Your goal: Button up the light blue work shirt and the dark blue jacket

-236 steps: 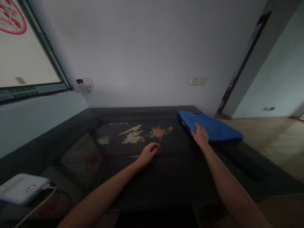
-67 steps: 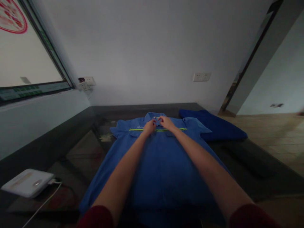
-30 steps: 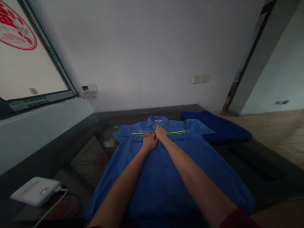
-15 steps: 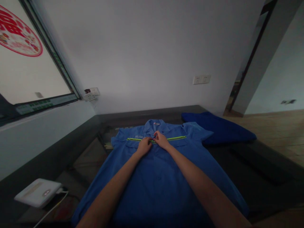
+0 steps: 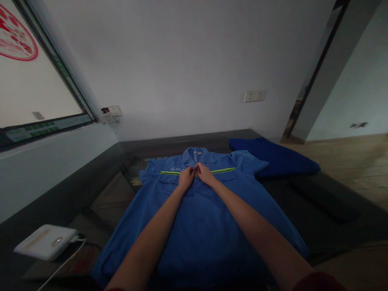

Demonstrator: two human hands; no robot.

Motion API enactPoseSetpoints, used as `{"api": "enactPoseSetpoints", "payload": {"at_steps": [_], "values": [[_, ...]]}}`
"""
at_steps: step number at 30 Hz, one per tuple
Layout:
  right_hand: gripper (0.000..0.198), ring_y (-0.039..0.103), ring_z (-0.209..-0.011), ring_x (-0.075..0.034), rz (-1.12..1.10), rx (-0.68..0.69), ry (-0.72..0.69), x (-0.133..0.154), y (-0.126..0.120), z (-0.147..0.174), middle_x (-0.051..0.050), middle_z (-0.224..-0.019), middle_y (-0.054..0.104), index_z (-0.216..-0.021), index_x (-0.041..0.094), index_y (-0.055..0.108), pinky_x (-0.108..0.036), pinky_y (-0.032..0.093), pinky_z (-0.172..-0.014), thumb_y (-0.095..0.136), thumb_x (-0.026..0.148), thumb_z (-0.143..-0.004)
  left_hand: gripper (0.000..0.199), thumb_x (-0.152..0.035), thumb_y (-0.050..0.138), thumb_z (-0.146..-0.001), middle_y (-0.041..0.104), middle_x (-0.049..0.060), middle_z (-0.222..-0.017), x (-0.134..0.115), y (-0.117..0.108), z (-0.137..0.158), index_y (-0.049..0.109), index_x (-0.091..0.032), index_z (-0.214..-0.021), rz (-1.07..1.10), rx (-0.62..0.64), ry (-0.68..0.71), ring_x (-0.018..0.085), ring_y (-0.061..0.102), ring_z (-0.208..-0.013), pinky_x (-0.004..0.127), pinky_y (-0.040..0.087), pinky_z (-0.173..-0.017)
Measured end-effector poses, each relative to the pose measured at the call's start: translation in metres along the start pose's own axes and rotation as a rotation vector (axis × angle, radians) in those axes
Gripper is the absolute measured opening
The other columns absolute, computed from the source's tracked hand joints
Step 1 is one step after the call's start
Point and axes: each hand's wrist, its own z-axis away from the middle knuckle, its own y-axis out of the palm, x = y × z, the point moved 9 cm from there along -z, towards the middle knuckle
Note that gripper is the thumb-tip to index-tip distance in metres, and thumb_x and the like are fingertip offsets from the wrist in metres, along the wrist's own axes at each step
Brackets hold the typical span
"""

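Note:
A blue short-sleeved work shirt lies spread face up, its collar at the far end and a yellow-green stripe across the chest. My left hand is closed on the front edge of the shirt at the stripe. Right beside it, my right hand pinches the same front opening, fingertips almost touching the left ones. Whatever small part sits between the fingertips, perhaps a button, is hidden. Pale lettering shows on the chest just beyond my left hand.
The shirt rests on a dark table. A folded darker blue cloth lies at the back right, near a black flat item. At the left stands a white box-shaped device with a white cable. Wall sockets are behind.
The fingers of both hands have drawn closer together at the shirt front, and my right fingertips have lowered slightly. The camera view has shifted a little.

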Motion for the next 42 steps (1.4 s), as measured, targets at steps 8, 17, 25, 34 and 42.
{"api": "enactPoseSetpoints", "payload": {"at_steps": [8, 17, 25, 34, 42], "values": [[0.024, 0.053, -0.082, -0.018, 0.063, -0.054, -0.004, 0.004, 0.001, 0.003, -0.001, -0.085, 0.055, -0.089, 0.021, 0.047, -0.032, 0.041, -0.078, 0.055, 0.006, -0.072, 0.013, -0.016, 0.051, -0.087, 0.07, 0.007, -0.088, 0.0, -0.006, 0.0, 0.064, -0.015, -0.092, 0.124, -0.064, 0.016, 0.018, 0.063, -0.081, 0.025, 0.044, -0.071], [0.022, 0.051, -0.076, -0.016, 0.026, -0.035, -0.039, 0.006, -0.001, 0.001, 0.002, -0.078, 0.051, -0.083, 0.022, 0.043, -0.029, 0.04, -0.073, 0.054, 0.007, -0.071, 0.01, -0.014, 0.053, -0.085, 0.069, 0.006, -0.085, -0.003, -0.013, 0.001, 0.063, -0.014, -0.088, 0.226, -0.12, 0.041, 0.017, 0.063, -0.08, 0.025, 0.045, -0.073], [0.02, 0.049, -0.061, -0.014, -0.018, 0.016, -0.062, 0.006, -0.005, 0.0, 0.007, -0.065, 0.048, -0.085, 0.023, 0.044, -0.025, 0.037, -0.061, 0.054, 0.01, -0.073, 0.009, -0.014, 0.054, -0.084, 0.069, 0.005, -0.083, -0.004, -0.013, 0.0, 0.062, -0.016, -0.085, 0.262, -0.132, 0.053, 0.018, 0.063, -0.078, 0.027, 0.046, -0.073], [0.018, 0.053, -0.071, -0.016, -0.046, -0.058, -0.092, 0.018, -0.013, 0.004, 0.001, -0.076, 0.056, -0.09, 0.022, 0.05, -0.027, 0.04, -0.068, 0.051, 0.012, -0.075, 0.01, -0.019, 0.051, -0.085, 0.068, 0.005, -0.084, -0.007, -0.02, 0.001, 0.061, -0.016, -0.087, 0.285, -0.143, 0.044, 0.016, 0.063, -0.078, 0.027, 0.047, -0.073], [0.02, 0.056, -0.071, -0.016, -0.076, -0.092, -0.084, 0.01, -0.016, 0.001, 0.001, -0.078, 0.059, -0.086, 0.021, 0.052, -0.027, 0.043, -0.068, 0.05, 0.008, -0.071, 0.008, -0.013, 0.055, -0.079, 0.063, 0.005, -0.085, -0.014, -0.019, 0.005, 0.058, -0.015, -0.086, 0.187, -0.135, 0.037, 0.017, 0.058, -0.08, 0.027, 0.044, -0.074]]}}
